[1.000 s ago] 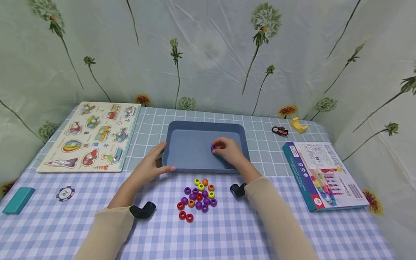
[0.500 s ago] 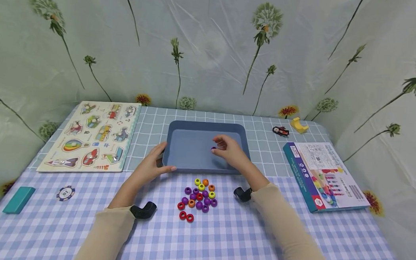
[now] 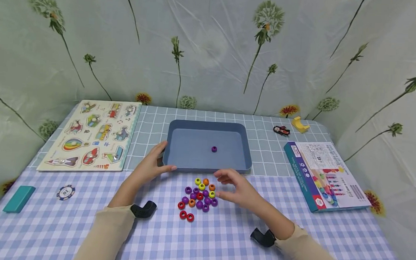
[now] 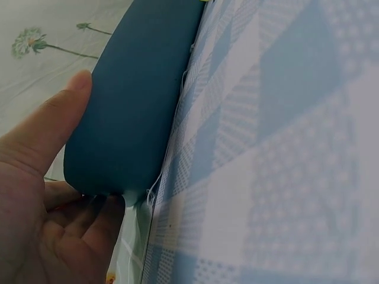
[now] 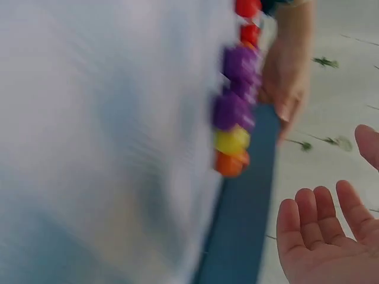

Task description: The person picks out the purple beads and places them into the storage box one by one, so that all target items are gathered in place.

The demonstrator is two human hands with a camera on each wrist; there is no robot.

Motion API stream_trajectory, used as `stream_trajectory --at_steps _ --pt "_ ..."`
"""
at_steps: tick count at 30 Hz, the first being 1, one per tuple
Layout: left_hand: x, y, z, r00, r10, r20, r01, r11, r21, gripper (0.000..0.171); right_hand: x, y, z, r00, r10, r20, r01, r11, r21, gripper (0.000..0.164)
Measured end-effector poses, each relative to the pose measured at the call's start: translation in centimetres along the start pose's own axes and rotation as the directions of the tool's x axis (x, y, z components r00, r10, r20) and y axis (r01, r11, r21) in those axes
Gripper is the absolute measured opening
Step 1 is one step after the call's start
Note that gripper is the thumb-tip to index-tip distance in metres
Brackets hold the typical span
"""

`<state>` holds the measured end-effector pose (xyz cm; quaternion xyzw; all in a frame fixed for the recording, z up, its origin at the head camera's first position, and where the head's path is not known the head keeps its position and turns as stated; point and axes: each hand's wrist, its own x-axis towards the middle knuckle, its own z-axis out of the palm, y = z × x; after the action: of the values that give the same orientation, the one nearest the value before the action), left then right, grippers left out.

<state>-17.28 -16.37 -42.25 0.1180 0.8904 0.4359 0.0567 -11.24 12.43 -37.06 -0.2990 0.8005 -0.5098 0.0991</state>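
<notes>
My left hand [image 3: 149,167] grips the near left corner of a blue-grey rectangular tray [image 3: 189,146]. In the left wrist view its thumb [image 4: 68,100] lies along the tray's wall while the fingers bend round the corner. One purple bead [image 3: 214,149] rests on the tray floor, right of the middle. In front of the tray lies a cluster of loose beads, among them a red bead [image 3: 199,196], purple, yellow and orange ones. My right hand [image 3: 238,189] hovers just right of that cluster, thumb and fingers spread apart, with nothing between them.
At the left lie a picture puzzle board [image 3: 89,136], a poker chip [image 3: 66,192] and a teal block [image 3: 19,199]. To the right are a boxed set [image 3: 326,177], a small figure [image 3: 281,130] and a yellow curved piece [image 3: 300,124]. A flowered curtain [image 3: 213,50] hangs behind.
My right hand has let go of the purple bead in the tray and moved back toward me, beside the loose beads. The left hand has stayed at the tray's corner.
</notes>
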Motion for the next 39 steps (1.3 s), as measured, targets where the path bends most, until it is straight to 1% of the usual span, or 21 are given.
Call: stream_trajectory --at_steps 4,6,9,13,18,20,21,24,28,31,34,37,39 --pt "0.0 0.1 -0.1 1.0 0.0 0.005 0.0 1.0 0.017 0.096 -1.1 2.8 1.1 0.997 0.052 0.06 -0.053 0.999 0.004 0.039" --pt "0.0 0.2 -0.1 1.0 -0.003 0.007 0.002 1.0 0.022 0.094 -1.5 4.0 1.5 0.994 0.065 0.083 -0.066 0.998 0.004 0.037" --pt "0.0 0.2 -0.1 1.0 -0.008 0.011 0.008 1.0 0.026 0.093 -1.8 4.9 2.0 0.992 0.072 0.099 -0.073 0.997 0.004 0.032" --pt "0.0 0.1 0.0 1.0 -0.014 0.014 0.013 1.0 0.026 0.092 -2.0 5.4 2.5 0.993 0.077 0.087 -0.072 0.996 -0.059 0.027" --pt "0.0 0.1 0.0 1.0 -0.022 0.008 0.022 1.0 0.019 0.092 -1.8 5.3 2.9 0.995 0.072 0.071 -0.058 0.981 -0.185 0.021" --pt "-0.1 0.1 0.0 1.0 -0.026 0.009 0.026 1.0 0.016 0.092 -1.7 5.1 3.0 0.994 0.084 0.067 -0.068 0.975 -0.212 0.019" --pt "-0.1 0.1 0.0 1.0 -0.026 0.012 0.025 1.0 0.018 0.093 -1.6 5.0 2.9 0.994 0.092 0.066 -0.077 0.975 -0.209 0.018" --pt "-0.1 0.2 0.0 0.999 -0.031 0.013 0.031 0.999 0.017 0.093 -1.2 4.5 2.3 0.992 0.114 0.053 -0.104 0.98 -0.169 0.019" --pt "-0.1 0.3 -0.1 0.999 -0.034 0.015 0.034 0.999 0.017 0.091 -0.1 4.1 0.9 0.997 0.081 -0.007 -0.081 0.992 -0.101 0.021" --pt "0.0 0.3 -0.1 0.999 -0.034 0.017 0.034 0.999 0.016 0.089 1.4 4.0 -0.4 0.996 0.032 -0.08 -0.038 0.996 -0.077 0.022" --pt "0.1 0.4 -0.1 0.999 -0.033 0.019 0.033 0.999 0.013 0.088 3.1 4.3 -2.0 0.989 0.004 -0.15 -0.013 0.998 -0.06 0.022" --pt "0.1 0.5 -0.1 0.999 -0.037 0.023 0.037 0.999 0.01 0.088 5.0 5.0 -3.3 0.979 0.007 -0.203 -0.018 0.998 -0.053 0.022" --pt "0.1 0.5 -0.1 0.999 -0.041 0.026 0.041 0.999 0.008 0.089 6.2 5.6 -3.9 0.973 0.032 -0.228 -0.046 0.997 -0.057 0.021"
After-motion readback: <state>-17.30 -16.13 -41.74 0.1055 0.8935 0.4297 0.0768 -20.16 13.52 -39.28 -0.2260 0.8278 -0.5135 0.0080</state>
